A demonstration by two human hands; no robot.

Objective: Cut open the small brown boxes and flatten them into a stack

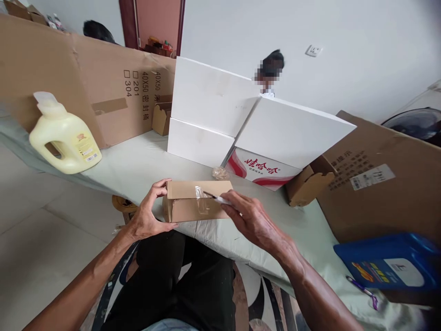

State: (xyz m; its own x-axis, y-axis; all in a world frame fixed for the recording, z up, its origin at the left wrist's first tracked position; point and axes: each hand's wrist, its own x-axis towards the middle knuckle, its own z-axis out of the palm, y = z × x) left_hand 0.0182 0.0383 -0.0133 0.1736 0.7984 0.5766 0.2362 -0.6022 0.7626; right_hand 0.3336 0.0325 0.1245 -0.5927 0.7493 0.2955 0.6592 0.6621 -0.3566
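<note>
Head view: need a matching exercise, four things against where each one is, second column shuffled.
1. cream jug
2. small cardboard box
3. thin tool
4. blue container

A. in the right hand, tip at the clear tape
B. far left on the table
C. gripped by the left hand at the near table edge
D. lying at the far right

Pairs: 1-B, 2-C, 3-A, 4-D
</note>
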